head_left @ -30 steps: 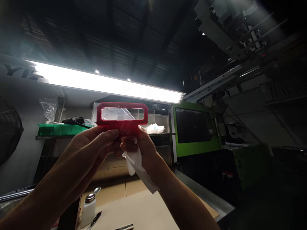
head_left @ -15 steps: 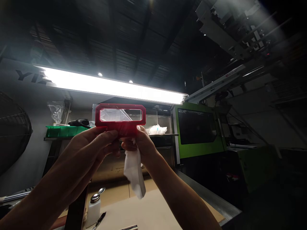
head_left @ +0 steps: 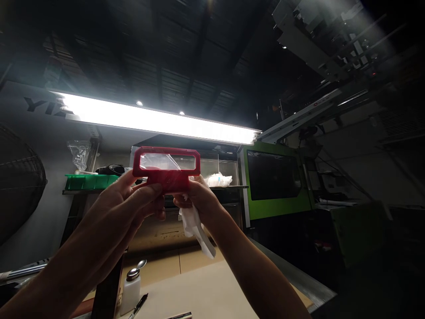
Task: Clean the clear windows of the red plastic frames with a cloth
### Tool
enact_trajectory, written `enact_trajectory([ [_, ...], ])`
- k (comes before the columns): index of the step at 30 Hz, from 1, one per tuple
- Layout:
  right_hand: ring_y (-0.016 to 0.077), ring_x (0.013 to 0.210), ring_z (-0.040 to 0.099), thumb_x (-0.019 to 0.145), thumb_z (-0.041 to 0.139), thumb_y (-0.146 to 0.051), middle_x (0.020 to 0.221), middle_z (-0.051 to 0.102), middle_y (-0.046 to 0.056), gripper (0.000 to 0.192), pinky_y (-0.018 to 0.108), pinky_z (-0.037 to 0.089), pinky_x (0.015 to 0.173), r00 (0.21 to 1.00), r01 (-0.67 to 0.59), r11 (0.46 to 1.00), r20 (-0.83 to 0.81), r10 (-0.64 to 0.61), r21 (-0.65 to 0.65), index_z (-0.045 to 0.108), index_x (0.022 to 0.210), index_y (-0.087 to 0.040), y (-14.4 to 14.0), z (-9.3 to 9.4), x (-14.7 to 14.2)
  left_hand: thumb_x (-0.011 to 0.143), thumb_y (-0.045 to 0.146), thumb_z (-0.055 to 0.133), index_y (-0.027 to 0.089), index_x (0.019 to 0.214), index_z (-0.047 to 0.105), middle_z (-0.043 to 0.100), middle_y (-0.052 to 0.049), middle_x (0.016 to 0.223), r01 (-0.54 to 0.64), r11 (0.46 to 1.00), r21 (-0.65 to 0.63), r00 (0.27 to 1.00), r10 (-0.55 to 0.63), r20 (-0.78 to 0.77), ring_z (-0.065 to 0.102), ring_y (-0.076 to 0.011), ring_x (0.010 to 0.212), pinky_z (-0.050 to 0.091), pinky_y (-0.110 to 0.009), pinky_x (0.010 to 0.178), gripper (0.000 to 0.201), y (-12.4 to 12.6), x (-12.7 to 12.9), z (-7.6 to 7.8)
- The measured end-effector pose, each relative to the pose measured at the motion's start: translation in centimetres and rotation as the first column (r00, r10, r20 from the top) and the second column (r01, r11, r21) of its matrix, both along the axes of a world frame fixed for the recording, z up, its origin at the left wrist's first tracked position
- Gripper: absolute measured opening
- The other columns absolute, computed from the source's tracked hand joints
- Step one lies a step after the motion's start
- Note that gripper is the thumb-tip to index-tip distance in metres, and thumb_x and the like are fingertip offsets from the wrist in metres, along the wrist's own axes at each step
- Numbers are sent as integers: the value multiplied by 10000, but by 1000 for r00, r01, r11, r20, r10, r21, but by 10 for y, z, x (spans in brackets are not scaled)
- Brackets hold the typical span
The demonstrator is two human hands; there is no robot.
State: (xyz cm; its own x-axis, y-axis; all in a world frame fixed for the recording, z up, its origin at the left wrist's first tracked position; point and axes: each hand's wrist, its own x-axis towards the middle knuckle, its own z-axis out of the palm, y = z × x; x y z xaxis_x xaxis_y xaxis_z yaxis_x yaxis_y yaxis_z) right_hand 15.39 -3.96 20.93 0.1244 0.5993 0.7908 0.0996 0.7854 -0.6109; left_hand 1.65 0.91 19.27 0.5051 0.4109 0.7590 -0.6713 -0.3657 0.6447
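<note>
A red plastic frame (head_left: 172, 180) with a long rectangular window is held up at about eye level, below the lamp. My left hand (head_left: 131, 201) is closed on its left and lower part, thumb across the near face. At the frame's lower right, my right hand (head_left: 204, 199) grips a white cloth or tissue (head_left: 195, 226), which hangs from the fingers. Those fingers are at the frame's edge and partly behind it, so I cannot tell how firmly they touch it.
A bright tube lamp (head_left: 159, 119) crosses above the hands. Behind is a shelf with a green tray (head_left: 89, 181) and a crumpled white bag (head_left: 219, 180). A pump bottle (head_left: 131, 290) and a pen (head_left: 138, 305) are on the bench (head_left: 206, 292). A green machine (head_left: 280, 208) stands right, a fan (head_left: 20, 186) left.
The cloth's hanging end has swung to the right and up. The red frame is tilted slightly differently and sits a touch lower; both hands keep their grip.
</note>
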Motion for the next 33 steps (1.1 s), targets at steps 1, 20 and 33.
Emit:
enact_trajectory([
  [1,12,351,248,560,649,-207,374,368,-98,216,176,150,351,1000,8,1000,9,-8,-7,454,478,-167,0,0,0,625,327,749,279,1031,658,625,16,660,3,1000,2,1000,-3,-3,535,-128,571,450,-169,448,419,0,0,0],
  [20,17,352,242,604,675,-276,384,367,-95,275,187,143,342,998,-34,995,40,37,-89,444,492,-177,7,-7,3,700,396,697,297,1050,659,687,0,901,54,998,30,997,-53,-59,569,-118,648,513,-152,542,366,10,0,-6],
  [33,19,344,256,646,651,-247,408,371,-94,274,161,155,335,996,21,996,-87,-28,-83,426,506,-175,3,-15,-1,600,371,751,253,846,689,618,25,634,-7,999,-32,999,6,-34,524,-121,581,476,-169,519,279,11,-1,-6],
])
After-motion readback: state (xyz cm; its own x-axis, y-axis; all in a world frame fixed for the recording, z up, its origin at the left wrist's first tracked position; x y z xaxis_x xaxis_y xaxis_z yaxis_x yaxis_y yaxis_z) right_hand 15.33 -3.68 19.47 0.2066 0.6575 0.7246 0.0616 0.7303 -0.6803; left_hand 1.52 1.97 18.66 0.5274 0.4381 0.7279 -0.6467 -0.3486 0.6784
